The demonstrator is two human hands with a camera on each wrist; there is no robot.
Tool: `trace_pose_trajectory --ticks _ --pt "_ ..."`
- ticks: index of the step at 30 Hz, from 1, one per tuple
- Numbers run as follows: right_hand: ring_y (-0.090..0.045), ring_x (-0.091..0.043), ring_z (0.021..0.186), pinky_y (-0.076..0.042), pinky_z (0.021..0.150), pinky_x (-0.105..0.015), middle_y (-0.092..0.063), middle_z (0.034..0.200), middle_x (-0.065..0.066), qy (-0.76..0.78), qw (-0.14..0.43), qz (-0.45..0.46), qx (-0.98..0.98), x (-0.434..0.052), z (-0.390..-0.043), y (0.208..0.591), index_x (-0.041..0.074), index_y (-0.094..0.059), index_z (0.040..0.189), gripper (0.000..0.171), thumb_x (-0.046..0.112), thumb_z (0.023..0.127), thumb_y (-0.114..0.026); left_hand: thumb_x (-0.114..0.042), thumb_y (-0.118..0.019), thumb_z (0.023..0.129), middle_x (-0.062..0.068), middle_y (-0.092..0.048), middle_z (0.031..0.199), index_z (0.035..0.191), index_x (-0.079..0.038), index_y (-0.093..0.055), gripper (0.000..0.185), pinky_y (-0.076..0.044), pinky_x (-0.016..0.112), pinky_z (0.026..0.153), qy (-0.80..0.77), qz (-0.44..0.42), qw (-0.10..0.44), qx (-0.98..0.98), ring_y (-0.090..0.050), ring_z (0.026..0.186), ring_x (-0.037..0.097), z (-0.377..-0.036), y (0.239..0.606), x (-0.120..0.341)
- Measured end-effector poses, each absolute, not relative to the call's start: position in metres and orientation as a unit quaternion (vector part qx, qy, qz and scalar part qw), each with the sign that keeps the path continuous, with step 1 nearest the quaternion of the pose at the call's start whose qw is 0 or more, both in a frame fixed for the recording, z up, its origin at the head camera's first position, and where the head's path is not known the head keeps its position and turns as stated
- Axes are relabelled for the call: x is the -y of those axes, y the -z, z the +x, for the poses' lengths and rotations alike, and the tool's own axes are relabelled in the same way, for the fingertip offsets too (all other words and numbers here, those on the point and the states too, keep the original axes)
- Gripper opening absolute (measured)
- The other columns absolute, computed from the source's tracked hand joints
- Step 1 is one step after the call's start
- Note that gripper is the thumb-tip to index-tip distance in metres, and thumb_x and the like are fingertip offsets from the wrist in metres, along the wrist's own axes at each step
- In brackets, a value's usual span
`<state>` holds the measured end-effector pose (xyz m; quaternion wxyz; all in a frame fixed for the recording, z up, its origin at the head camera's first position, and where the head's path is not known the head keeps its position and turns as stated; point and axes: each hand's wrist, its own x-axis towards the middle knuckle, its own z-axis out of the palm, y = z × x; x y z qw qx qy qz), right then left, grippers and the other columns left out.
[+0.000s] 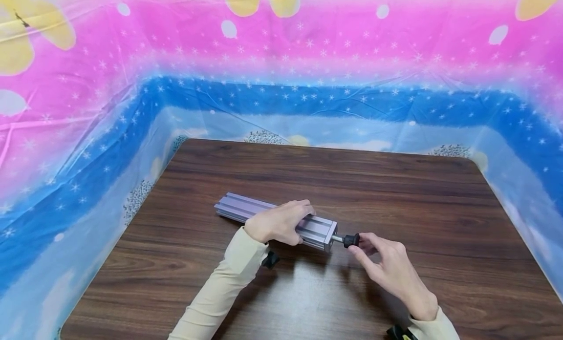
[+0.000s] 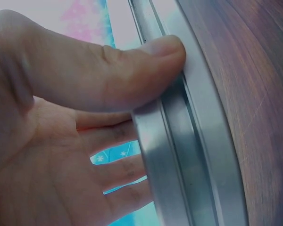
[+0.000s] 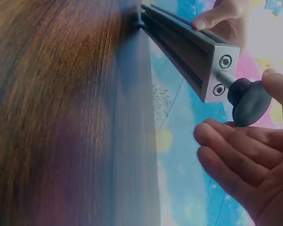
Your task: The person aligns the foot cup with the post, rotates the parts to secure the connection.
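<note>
Both long sides of the grooved silver bar (image 1: 239,205) are in the left hand (image 1: 278,223), its thumb on the near side and its fingers on the far one, only the bar's width apart. Past those fingers, toward the right hand (image 1: 391,264), a metal rod (image 1: 337,239) sticks out of the bar's end face, between two screws (image 3: 225,61), and carries a black knob (image 1: 351,241). From where I stand, the right thumb and forefinger pinch that knob's rim, parted by its width; the remaining fingers bend loosely beside it. Beneath all the fingers spreads a brown wooden table (image 1: 343,179), and beyond them hangs a pink-and-blue cloth (image 1: 281,61).
</note>
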<state>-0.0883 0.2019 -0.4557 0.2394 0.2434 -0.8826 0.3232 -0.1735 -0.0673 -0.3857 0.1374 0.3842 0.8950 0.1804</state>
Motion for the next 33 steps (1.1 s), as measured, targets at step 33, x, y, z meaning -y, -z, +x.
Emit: trace_pose_trajectory --ticks 33 --pt "-0.072 -0.005 0.08 -0.055 0.074 -0.017 -0.077 0.09 0.007 -0.326 0.207 0.24 0.891 -0.2038 -0.0864 0.4548 0.002 -0.07 0.118 0.031 0.012 0.09 -0.075 -0.001 -0.076 0.073 0.005 -0.058 0.112 0.127 -0.004 -0.06 0.057 -0.047 0.033 0.088 -0.186 0.381 0.141 -0.895 -0.052 0.095 0.018 -0.174 0.3858 0.067"
